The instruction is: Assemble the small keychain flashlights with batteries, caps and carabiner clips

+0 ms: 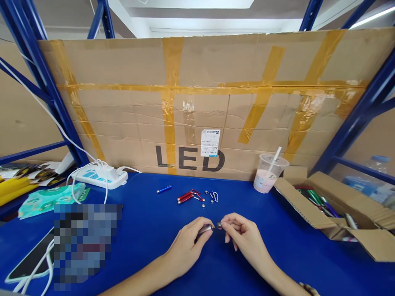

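Note:
My left hand (188, 242) rests on the blue table (148, 222) with its fingers closed round a small silver tube (206, 229), whose open end points right. My right hand (242, 234) pinches a tiny dark round part (219, 225) at its fingertips, a short gap from the tube's end. Just beyond the hands lie two red tubes (185, 197) with a red clip (195, 194), several small round metal pieces (206, 193), a silver clip (215, 197) and a blue tube (163, 189).
A taped cardboard sheet marked LED (191, 107) walls off the back. A pink drink cup with a straw (268, 174) and an open carton of pens (333, 209) stand right. A white power strip (101, 176), packets (49, 197) and a phone (31, 259) lie left.

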A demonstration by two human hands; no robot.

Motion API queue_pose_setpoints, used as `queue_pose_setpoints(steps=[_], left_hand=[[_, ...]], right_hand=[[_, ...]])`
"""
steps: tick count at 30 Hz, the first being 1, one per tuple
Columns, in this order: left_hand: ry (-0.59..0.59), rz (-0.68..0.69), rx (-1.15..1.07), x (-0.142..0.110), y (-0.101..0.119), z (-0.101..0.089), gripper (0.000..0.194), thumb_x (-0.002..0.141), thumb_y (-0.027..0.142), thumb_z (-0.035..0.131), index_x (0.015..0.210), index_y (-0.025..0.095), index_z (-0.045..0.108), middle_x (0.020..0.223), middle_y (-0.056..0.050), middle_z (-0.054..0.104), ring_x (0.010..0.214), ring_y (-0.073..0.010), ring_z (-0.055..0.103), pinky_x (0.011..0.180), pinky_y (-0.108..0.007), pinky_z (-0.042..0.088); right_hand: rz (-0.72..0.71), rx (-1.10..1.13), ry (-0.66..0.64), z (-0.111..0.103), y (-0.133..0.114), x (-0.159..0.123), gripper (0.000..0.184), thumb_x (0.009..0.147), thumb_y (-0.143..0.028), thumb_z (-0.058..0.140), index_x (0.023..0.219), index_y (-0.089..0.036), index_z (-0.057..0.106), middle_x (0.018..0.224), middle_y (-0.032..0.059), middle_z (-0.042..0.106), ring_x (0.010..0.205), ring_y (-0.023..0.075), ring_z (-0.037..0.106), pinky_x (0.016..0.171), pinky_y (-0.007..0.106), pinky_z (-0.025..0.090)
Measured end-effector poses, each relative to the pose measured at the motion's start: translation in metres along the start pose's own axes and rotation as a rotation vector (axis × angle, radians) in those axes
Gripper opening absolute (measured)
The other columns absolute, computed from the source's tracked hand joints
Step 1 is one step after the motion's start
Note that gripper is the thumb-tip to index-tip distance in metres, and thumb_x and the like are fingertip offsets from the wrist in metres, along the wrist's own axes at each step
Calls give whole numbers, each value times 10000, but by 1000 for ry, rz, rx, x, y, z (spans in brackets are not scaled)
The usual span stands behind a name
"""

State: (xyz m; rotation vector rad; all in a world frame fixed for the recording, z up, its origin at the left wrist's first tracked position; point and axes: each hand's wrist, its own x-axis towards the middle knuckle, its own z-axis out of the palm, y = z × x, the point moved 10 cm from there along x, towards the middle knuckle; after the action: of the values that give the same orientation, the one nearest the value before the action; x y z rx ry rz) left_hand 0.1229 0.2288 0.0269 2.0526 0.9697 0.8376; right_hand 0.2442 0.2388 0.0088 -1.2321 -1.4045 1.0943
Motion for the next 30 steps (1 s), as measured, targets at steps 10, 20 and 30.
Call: queue_pose_setpoints(steps=[10, 20, 30], left_hand=[[-21, -13, 28, 1, 1, 1, 221, 892, 331, 373, 982, 216, 539, 931, -5, 601, 815, -117, 553, 745, -210, 419], [-46, 29, 90, 3, 3, 5, 215, 902, 279, 368, 963, 210, 562, 890, -2, 590, 792, -108, 539, 740, -204, 403], [-22, 13, 132, 1, 4, 4, 222, 899, 301, 382, 972, 218, 574, 873, 1, 591, 754, -106, 543, 707, -204, 413]], right_hand=[[-9, -19, -29, 0, -5, 1, 448, 697, -575, 567, 794, -138, 568, 464, -24, 488, 360, 56, 398, 349, 160, 331], [-26, -67, -31, -1, -3, 0, 419, 746, -544, 528, 844, -139, 567, 471, -31, 478, 366, 58, 393, 360, 165, 329], [-63, -159, -44, 0, -5, -1, 422, 769, -555, 495, 853, -148, 571, 485, -30, 476, 377, 69, 412, 374, 176, 332]])
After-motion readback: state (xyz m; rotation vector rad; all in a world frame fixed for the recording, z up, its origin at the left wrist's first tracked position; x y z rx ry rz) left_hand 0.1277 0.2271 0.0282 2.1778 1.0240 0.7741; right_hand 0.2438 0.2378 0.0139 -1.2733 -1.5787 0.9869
